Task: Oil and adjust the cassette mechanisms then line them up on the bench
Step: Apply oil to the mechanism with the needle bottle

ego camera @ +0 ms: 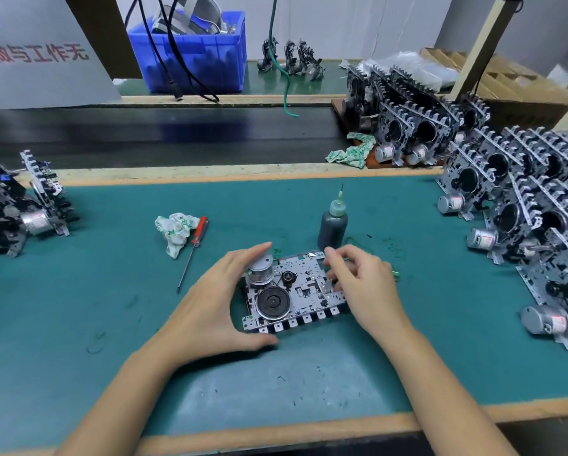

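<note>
Head view: a single cassette mechanism [294, 291] lies flat on the green bench mat [111, 324], near the front edge and between the two hands, with its motor can and dark flywheel facing up. The left hand [216, 304] cups the left end of the chassis, fingers arched over the motor and thumb against the near key row, so it holds the unit steady. The right hand [363, 281] rests on the right end with fingers bent down onto the plate; whether they pinch a small part cannot be told. An oil bottle [332, 222] with a needle tip stands upright just behind the mechanism, apart from both hands. A red-handled screwdriver [193, 250] and a crumpled rag [175, 230] lie to the left. Upright mechanisms form rows [522, 199] at the right of the bench, and a smaller cluster [19, 205] sits at the left. By judgement the chassis is stiff stamped metal, moderately light but weighted toward the motor, with sharp edges, thin levers and a belt that would bend or slip; hold it by the outer frame edges, not the moving parts.
</note>
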Tool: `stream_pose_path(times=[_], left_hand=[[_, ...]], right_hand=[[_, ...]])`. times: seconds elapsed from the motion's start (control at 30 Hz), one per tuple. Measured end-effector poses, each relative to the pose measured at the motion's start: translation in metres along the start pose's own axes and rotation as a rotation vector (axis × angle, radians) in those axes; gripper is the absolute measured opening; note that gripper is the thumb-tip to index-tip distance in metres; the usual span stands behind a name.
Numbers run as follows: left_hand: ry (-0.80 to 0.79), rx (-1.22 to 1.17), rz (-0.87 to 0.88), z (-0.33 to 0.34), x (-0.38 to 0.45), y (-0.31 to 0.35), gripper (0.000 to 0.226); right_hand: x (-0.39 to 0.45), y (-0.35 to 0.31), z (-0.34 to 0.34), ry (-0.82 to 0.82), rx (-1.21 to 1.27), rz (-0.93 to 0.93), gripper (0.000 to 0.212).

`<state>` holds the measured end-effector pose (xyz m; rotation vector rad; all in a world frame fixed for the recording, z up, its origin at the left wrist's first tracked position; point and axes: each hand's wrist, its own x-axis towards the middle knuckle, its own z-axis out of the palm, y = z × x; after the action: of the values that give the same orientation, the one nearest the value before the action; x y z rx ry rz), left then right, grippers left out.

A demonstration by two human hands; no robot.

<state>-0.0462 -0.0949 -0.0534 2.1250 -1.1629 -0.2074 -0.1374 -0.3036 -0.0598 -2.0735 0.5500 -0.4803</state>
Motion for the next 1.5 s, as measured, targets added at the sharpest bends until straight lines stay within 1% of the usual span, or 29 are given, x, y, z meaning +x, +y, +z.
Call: stream_pose_path(times=[0.07, 0.27, 0.4, 0.47, 0.57, 0.6, 0.63, 0.7, 0.73, 0.8, 0.87, 0.93, 1.0, 1.07, 1.1, 1.13, 1.17, 1.2, 1.23, 1.3, 1.4, 1.43, 1.47, 1.5], left_hand=[[0.025, -0.064, -0.023, 0.001, -0.002, -0.001, 0.104], [0.034, -0.18, -0.067, 0.002, -0.003, -0.004, 0.101], [-0.002, -0.16, -0.043, 0.002, -0.005, -0.006, 0.109], [-0.018, -0.135, -0.046, 0.002, -0.005, -0.005, 0.111], [0.008, -0.135, -0.072, 0.002, -0.005, -0.003, 0.106], [0.02, -0.167, -0.088, 0.002, -0.005, -0.002, 0.1], [0.026, -0.216, -0.113, 0.002, -0.005, -0.001, 0.088], [0.034, -0.273, -0.17, 0.003, -0.006, 0.006, 0.053], [0.048, -0.255, -0.193, 0.003, -0.006, 0.01, 0.04], [0.099, -0.162, -0.203, 0.002, -0.006, 0.016, 0.033], [0.109, -0.049, -0.213, 0.002, -0.006, 0.023, 0.028], [0.115, 0.121, -0.25, 0.008, -0.008, 0.032, 0.027], [0.165, 0.31, -0.363, 0.015, -0.014, 0.039, 0.025], [0.216, 0.437, -0.495, 0.021, -0.022, 0.045, 0.027], [0.235, 0.461, -0.533, 0.023, -0.026, 0.047, 0.027], [0.259, 0.464, -0.551, 0.026, -0.027, 0.047, 0.025], [0.295, 0.442, -0.561, 0.028, -0.028, 0.046, 0.023], [0.339, 0.4, -0.565, 0.031, -0.027, 0.045, 0.02], [0.383, 0.355, -0.566, 0.033, -0.026, 0.043, 0.016], [0.428, 0.304, -0.563, 0.035, -0.022, 0.041, 0.012], [0.425, 0.212, -0.556, 0.038, -0.017, 0.035, 0.009], [0.436, 0.144, -0.541, 0.038, -0.015, 0.034, 0.011], [0.469, 0.056, -0.514, 0.036, -0.013, 0.034, 0.019], [0.521, -0.041, -0.475, 0.033, -0.012, 0.032, 0.032]], right_hand=[[0.0, 0.0, 0.0, -0.006, -0.006, 0.001, 0.032], [0.001, -0.002, -0.001, -0.019, -0.025, 0.001, 0.033], [-0.003, -0.004, -0.006, -0.021, -0.116, 0.058, 0.041], [-0.006, -0.006, -0.009, -0.044, -0.018, 0.124, 0.039], [-0.01, -0.012, -0.013, -0.047, 0.217, 0.183, 0.021], [-0.012, -0.016, -0.015, -0.057, 0.319, 0.186, 0.018], [-0.013, -0.02, -0.018, -0.072, 0.43, 0.185, 0.017], [-0.014, -0.03, -0.024, -0.102, 0.559, 0.152, 0.019], [-0.014, -0.036, -0.027, -0.126, 0.577, 0.122, 0.019], [-0.011, -0.049, -0.029, -0.202, 0.605, 0.067, 0.014], [-0.005, -0.064, -0.024, -0.291, 0.609, 0.04, 0.009], [-0.002, -0.077, -0.015, -0.345, 0.48, -0.002, 0.01], [-0.005, -0.085, -0.006, -0.348, 0.293, -0.083, 0.01], [-0.019, -0.091, -0.003, -0.281, 0.105, -0.168, 0.01], [-0.027, -0.093, -0.003, -0.214, -0.005, -0.189, 0.016], [-0.036, -0.096, -0.003, -0.148, -0.113, -0.183, 0.028], [-0.044, -0.1, -0.003, -0.119, -0.206, -0.15, 0.039], [-0.051, -0.104, -0.001, -0.13, -0.296, -0.112, 0.046], [-0.057, -0.107, 0.003, -0.166, -0.376, -0.101, 0.048], [-0.064, -0.108, 0.014, -0.221, -0.455, -0.145, 0.042], [-0.057, -0.104, 0.014, -0.219, -0.439, -0.218, 0.033], [-0.051, -0.101, 0.009, -0.225, -0.443, -0.249, 0.032], [-0.044, -0.098, 0.004, -0.242, -0.454, -0.291, 0.032], [-0.036, -0.093, -0.001, -0.271, -0.474, -0.348, 0.033]])
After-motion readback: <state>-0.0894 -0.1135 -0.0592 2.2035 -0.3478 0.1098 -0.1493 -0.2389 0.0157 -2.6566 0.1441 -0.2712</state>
